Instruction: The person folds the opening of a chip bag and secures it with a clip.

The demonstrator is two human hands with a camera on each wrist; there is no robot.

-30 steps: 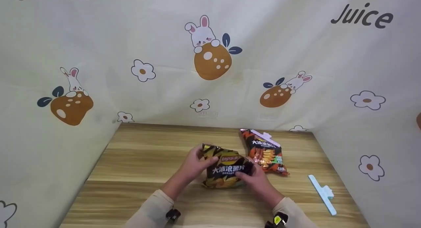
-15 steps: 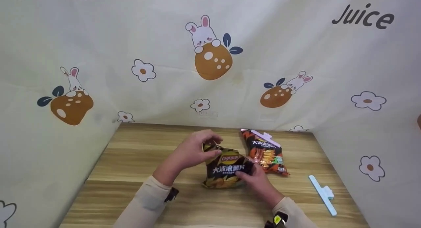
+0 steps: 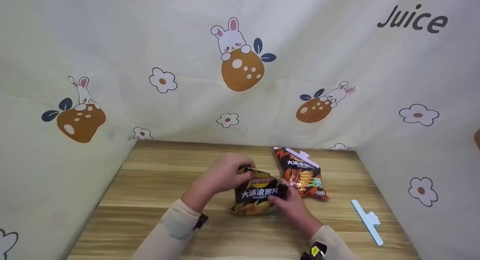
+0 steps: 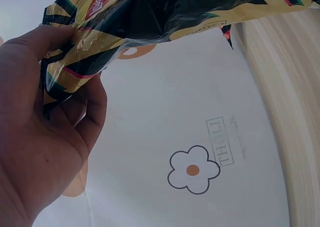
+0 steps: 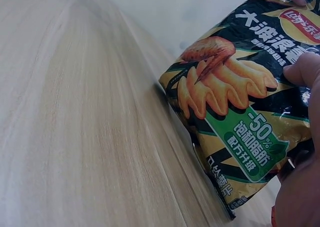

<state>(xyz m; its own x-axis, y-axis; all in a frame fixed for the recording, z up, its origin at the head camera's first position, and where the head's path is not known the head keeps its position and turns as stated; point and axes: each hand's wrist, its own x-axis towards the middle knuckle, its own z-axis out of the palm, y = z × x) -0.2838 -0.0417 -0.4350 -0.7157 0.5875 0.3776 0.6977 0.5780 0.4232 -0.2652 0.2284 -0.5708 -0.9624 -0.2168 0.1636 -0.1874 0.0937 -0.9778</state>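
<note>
Hands (image 3: 227,173) (image 3: 294,207) grip bag (image 3: 257,195) well inside table's side edges (image 3: 111,190).

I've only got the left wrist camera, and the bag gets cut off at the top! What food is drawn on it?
Observer: Wavy chips are printed on the bag.
Child: Yum! Is there a clip anywhere?
Observer: Yes, a blue clip lies on the table, over at the right in the head view.
Child: Is that the only one?
Observer: No, there's a purple clip across the upper part of a red bag.
</note>
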